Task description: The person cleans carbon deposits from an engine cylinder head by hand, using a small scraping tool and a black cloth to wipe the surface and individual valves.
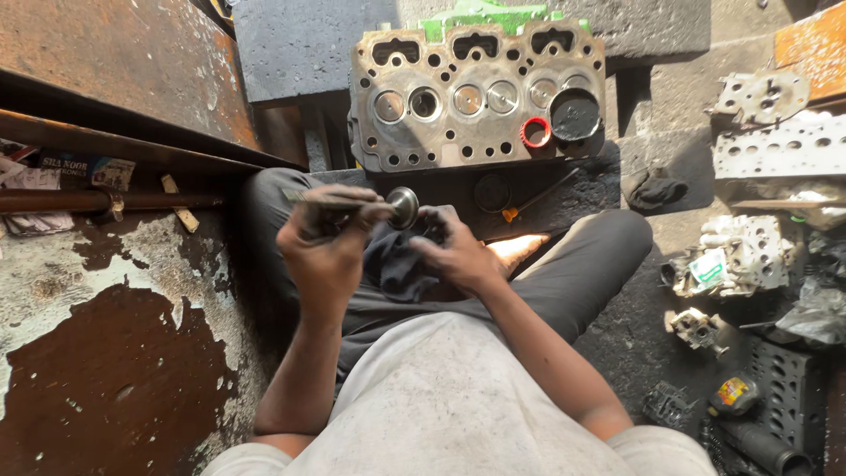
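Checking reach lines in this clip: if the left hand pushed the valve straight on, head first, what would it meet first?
The left hand holds the engine valve with its head pointing right; it would first meet the right hand and the dark rag it holds, though depth is unclear.

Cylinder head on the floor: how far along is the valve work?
Done, by the look of it: the cylinder head lies face up with several valves seated in its ports. In hand: the left hand holds a valve by its stem, and the right hand presses a dark cloth near its head. Left: at least one port looks dark and open, and a red ring and black cap rest loose on the head.
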